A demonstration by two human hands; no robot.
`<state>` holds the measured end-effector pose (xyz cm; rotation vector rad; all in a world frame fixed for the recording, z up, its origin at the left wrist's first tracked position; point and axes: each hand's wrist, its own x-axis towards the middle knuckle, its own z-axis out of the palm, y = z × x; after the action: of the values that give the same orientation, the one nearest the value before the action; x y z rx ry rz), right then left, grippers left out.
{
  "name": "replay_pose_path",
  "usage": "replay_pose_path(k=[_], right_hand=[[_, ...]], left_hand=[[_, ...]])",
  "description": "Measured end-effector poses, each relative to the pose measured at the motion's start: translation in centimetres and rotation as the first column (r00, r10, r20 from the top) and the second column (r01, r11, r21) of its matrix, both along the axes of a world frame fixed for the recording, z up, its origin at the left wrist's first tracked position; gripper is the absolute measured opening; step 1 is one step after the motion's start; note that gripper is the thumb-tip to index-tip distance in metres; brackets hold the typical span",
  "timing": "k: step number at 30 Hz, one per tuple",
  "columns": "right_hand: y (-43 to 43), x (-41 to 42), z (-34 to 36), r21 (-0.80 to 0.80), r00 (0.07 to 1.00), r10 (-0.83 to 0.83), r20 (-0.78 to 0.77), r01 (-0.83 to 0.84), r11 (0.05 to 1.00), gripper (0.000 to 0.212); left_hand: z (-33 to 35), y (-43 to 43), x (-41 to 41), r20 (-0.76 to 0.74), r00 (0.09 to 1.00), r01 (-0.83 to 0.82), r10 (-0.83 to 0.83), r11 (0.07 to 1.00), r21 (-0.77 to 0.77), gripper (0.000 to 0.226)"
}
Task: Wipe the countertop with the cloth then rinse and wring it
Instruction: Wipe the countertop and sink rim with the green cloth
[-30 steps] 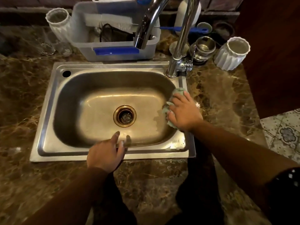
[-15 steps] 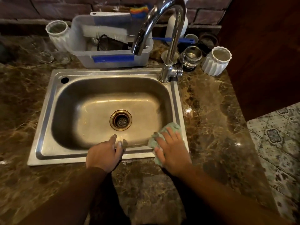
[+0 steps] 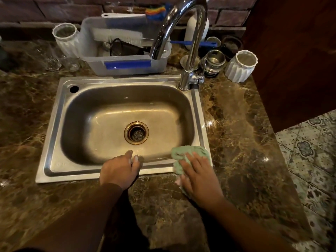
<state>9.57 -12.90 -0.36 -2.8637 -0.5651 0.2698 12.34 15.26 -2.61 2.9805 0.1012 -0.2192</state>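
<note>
**Currently: Cloth at the Sink's Near Right Corner, Under the Right Hand**

Currently the crumpled pale-green wiping cloth lies across the near right corner of the stainless-steel sink, partly on the steel rim and partly on the brown veined marble counter just beside it. The right hand presses flat on the cloth, fingers spread and extended toward the far edge of the counter; it is not closed around the fabric. The cloth projects beyond the fingertips toward the basin, with a small part showing under the heel of the hand.

The left hand rests on the near rim of the sink, fingers loosely curled over the inner edge, holding nothing. It is near the cloth but not touching it.

Judgement: wiping is in progress; rinsing and wringing are not yet done. The curved chrome tap stands at the far right corner of the sink, no water visibly running. The right hand already bears on the cloth, so it is the hand placed to carry the cloth away from the body toward the spout.
</note>
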Motion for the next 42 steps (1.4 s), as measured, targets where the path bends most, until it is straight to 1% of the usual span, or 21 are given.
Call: replay_pose_path(k=[3, 6, 8, 9, 11, 13, 16, 18, 20, 23, 26, 28, 31, 33, 37, 40, 42], right_hand=[[-5.5, 2.0, 0.4, -0.088, 0.997, 0.072, -0.023, -0.073, 0.993, 0.049], [-8.4, 4.5, 0.7, -0.061, 0.991, 0.125, -0.043, -0.127, 0.990, 0.047], [-8.2, 6.6, 0.6, -0.026, 0.992, 0.118, -0.044, -0.119, 0.993, 0.050], [-7.5, 8.0, 0.4, -0.013, 0.995, 0.083, -0.058, -0.084, 0.996, 0.053], [-5.9, 11.0, -0.1, -0.032, 0.998, 0.005, -0.057, -0.007, 0.999, 0.060], [-4.7, 14.1, -0.5, -0.066, 0.999, -0.033, -0.024, 0.032, 0.997, 0.062], [-3.6, 18.8, -1.1, -0.083, 1.000, -0.023, 0.015, 0.024, 0.996, 0.060], [-3.3, 20.4, -1.2, -0.092, 1.000, -0.007, 0.010, 0.008, 0.996, 0.057], [-3.1, 19.7, -1.3, -0.098, 1.000, -0.005, 0.009, 0.005, 0.995, 0.055], [-3.6, 14.7, -1.3, -0.100, 0.999, 0.015, 0.043, -0.011, 0.995, 0.056], [-4.3, 7.2, -1.2, -0.020, 0.997, 0.025, 0.072, -0.023, 1.000, 0.057], [-4.3, 3.0, -1.5, -0.033, 0.998, 0.025, 0.065, -0.023, 0.999, 0.058], [-2.9, -0.6, -1.7, -0.070, 0.999, -0.022, 0.038, 0.025, 0.997, 0.062], [-1.2, -1.3, -1.4, -0.082, 0.999, -0.026, 0.031, 0.029, 0.996, 0.065], [3.1, -0.4, -1.0, -0.021, 0.991, 0.123, 0.042, -0.123, 0.992, 0.063], [5.1, 1.5, -0.9, -0.011, 0.983, 0.184, 0.008, -0.183, 0.983, 0.057], [4.5, 2.2, -1.1, -0.003, 0.977, 0.212, -0.027, -0.212, 0.977, 0.057]], left_hand=[[-0.1, 0.0, -0.1, -0.013, 1.000, -0.010, 0.010, 1.000, -0.009, 0.050], [-0.2, 0.0, 0.0, -0.011, 1.000, -0.012, 0.012, 0.999, -0.030, 0.056], [-0.2, 0.1, 0.2, -0.013, 1.000, -0.023, 0.023, 0.999, -0.045, 0.061], [-0.1, 0.1, 0.2, -0.008, 1.000, -0.030, 0.030, 0.999, -0.046, 0.064], [0.1, 0.0, 0.3, 0.001, 0.999, -0.035, 0.035, 0.999, -0.035, 0.072], [0.3, -0.1, 0.3, -0.003, 0.999, -0.038, 0.038, 0.999, -0.032, 0.076], [0.0, -0.2, 0.4, -0.009, 0.998, -0.059, 0.059, 0.998, -0.020, 0.075], [0.1, -0.2, 0.4, -0.011, 0.998, -0.057, 0.057, 0.998, 0.000, 0.072], [0.2, -0.1, 0.3, -0.019, 0.999, -0.051, 0.051, 0.999, 0.000, 0.072], [0.2, -0.1, 0.2, -0.020, 0.999, -0.048, 0.047, 0.999, -0.017, 0.074], [0.3, -0.2, 0.2, -0.029, 0.999, -0.041, 0.040, 0.999, -0.021, 0.061], [0.4, -0.2, 0.1, -0.037, 0.998, -0.046, 0.045, 0.999, -0.022, 0.054], [0.5, -0.3, 0.2, -0.048, 0.998, -0.045, 0.044, 0.999, -0.017, 0.052], [0.6, -0.3, 0.1, -0.053, 0.998, -0.042, 0.041, 0.999, -0.007, 0.052], [0.5, -0.3, 0.3, -0.054, 0.998, -0.040, 0.041, 0.999, 0.014, 0.053], [0.3, -0.4, 0.3, -0.031, 0.998, -0.051, 0.052, 0.998, 0.034, 0.055], [0.3, -0.3, 0.3, -0.019, 0.998, -0.053, 0.054, 0.998, 0.024, 0.060]])
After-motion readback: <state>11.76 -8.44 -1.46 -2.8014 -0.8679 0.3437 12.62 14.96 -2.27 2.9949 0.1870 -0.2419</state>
